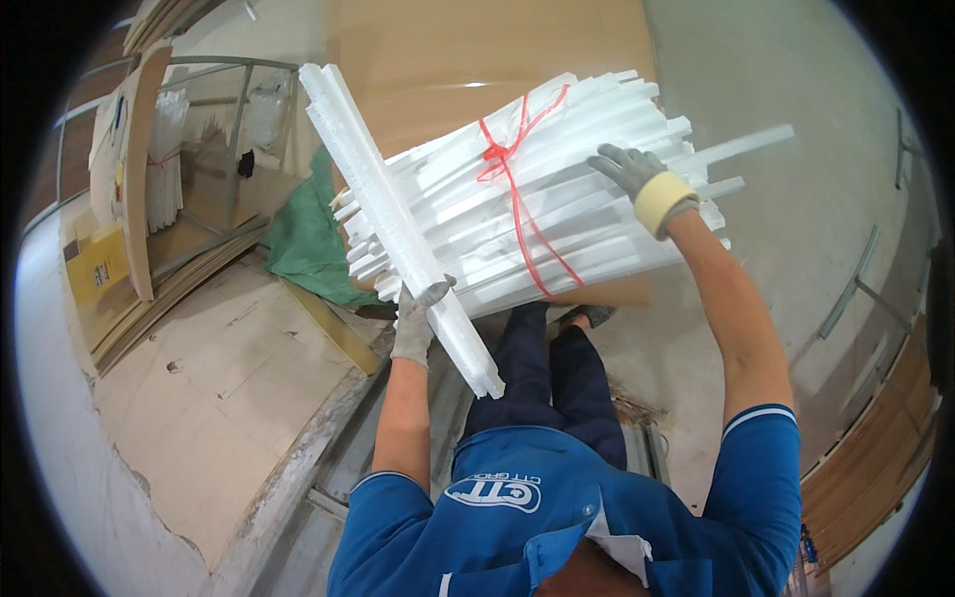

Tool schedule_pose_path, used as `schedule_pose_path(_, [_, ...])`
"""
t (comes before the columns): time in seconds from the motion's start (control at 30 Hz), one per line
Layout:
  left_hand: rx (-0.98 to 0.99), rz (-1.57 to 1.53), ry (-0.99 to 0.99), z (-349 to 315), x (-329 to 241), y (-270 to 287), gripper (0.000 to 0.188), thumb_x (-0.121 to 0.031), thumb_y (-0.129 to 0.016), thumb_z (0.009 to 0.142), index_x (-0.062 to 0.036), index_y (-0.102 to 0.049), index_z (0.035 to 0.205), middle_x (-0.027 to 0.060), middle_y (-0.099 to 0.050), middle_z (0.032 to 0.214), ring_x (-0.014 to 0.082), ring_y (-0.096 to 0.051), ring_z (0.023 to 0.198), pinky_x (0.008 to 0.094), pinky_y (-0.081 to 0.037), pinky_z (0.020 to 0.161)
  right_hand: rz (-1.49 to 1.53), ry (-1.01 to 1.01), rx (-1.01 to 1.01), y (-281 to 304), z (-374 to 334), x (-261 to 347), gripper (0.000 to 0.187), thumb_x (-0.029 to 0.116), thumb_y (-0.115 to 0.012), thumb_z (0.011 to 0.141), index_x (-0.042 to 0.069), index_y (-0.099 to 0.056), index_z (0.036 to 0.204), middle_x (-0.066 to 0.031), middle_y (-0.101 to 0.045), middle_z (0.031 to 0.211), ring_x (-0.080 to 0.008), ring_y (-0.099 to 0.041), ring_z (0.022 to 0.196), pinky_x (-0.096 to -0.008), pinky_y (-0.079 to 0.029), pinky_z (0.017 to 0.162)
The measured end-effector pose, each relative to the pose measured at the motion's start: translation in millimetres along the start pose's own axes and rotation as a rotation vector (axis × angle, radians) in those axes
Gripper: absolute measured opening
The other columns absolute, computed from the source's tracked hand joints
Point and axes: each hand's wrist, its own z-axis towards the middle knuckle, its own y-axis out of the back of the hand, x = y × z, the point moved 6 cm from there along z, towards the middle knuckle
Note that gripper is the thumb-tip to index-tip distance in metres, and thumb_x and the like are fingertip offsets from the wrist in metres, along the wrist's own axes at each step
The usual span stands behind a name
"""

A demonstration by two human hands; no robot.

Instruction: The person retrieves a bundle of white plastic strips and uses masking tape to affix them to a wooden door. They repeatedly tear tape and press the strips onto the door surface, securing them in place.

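My left hand (416, 320), in a grey-white glove, is wrapped round a few long white foam strips (383, 204). They slant across the left end of a large bundle of white foam strips (607, 214). Red string (515, 189) runs round the bundle, knotted near its far side. My right hand (627, 171), gloved in grey, lies on the bundle's right part with its fingers stretched out. Around that wrist sits a cream-coloured ring, seemingly a tape roll (664, 203). One or two strips (746, 144) stick out past the bundle's right end.
Under and behind the bundle is a brown board surface (487, 45). Green sheeting (313, 239) hangs at its left. Further left stand a metal frame (239, 139), leaning boards (147, 169) and another strip bundle (167, 169). Brown planks (875, 448) lie at the lower right.
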Motion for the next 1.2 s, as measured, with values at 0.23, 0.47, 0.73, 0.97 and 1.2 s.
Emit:
schedule_pose_path(0.23, [0.014,0.021,0.012,-5,-1,14,0.046,-0.025,-0.082,0.078,0.0034,-0.067,0.111,0.0155,-0.072,0.100,0.0225,-0.068,0.089,0.0361,-0.056,0.080,0.091,-0.198,0.205,16,36,12,0.068,-0.003,-0.067,0.078,0.014,-0.046,0.141,-0.0124,-0.053,0.133,-0.0337,-0.058,0.119,-0.0427,-0.050,0.101])
schedule_pose_path(0.47, [-0.036,0.002,0.001,3,10,27,0.043,-0.020,-0.081,0.080,0.0006,-0.065,0.114,0.0140,-0.072,0.102,0.0218,-0.068,0.091,0.0343,-0.055,0.082,-0.075,-0.275,0.136,36,-23,-30,0.059,0.000,-0.058,0.087,0.018,-0.048,0.143,-0.0103,-0.054,0.137,-0.0320,-0.061,0.118,-0.0428,-0.048,0.103])
schedule_pose_path(0.73, [0.008,-0.022,0.014,9,4,26,0.050,-0.020,-0.081,0.080,0.0015,-0.060,0.120,0.0139,-0.071,0.101,0.0224,-0.067,0.090,0.0356,-0.055,0.082,-0.073,-0.215,0.203,35,-78,-50,0.070,-0.001,-0.062,0.085,0.022,-0.043,0.148,-0.0060,-0.047,0.146,-0.0316,-0.062,0.115,-0.0448,-0.051,0.100])
schedule_pose_path(0.97, [0.047,0.029,0.027,11,-2,17,0.046,-0.021,-0.079,0.080,0.0015,-0.061,0.117,0.0144,-0.070,0.101,0.0225,-0.066,0.090,0.0351,-0.056,0.079,-0.148,-0.107,0.354,-7,-96,-44,0.053,0.002,-0.064,0.084,0.013,-0.052,0.135,-0.0088,-0.052,0.139,-0.0274,-0.060,0.118,-0.0399,-0.049,0.097])
schedule_pose_path(1.2, [0.080,-0.015,0.081,13,2,14,0.055,-0.015,-0.084,0.078,-0.0028,-0.057,0.124,0.0103,-0.071,0.099,0.0224,-0.067,0.096,0.0359,-0.053,0.087,-0.030,-0.226,0.275,-25,-43,-42,0.071,0.000,-0.066,0.083,0.016,-0.045,0.148,-0.0091,-0.051,0.142,-0.0306,-0.059,0.121,-0.0429,-0.046,0.104])
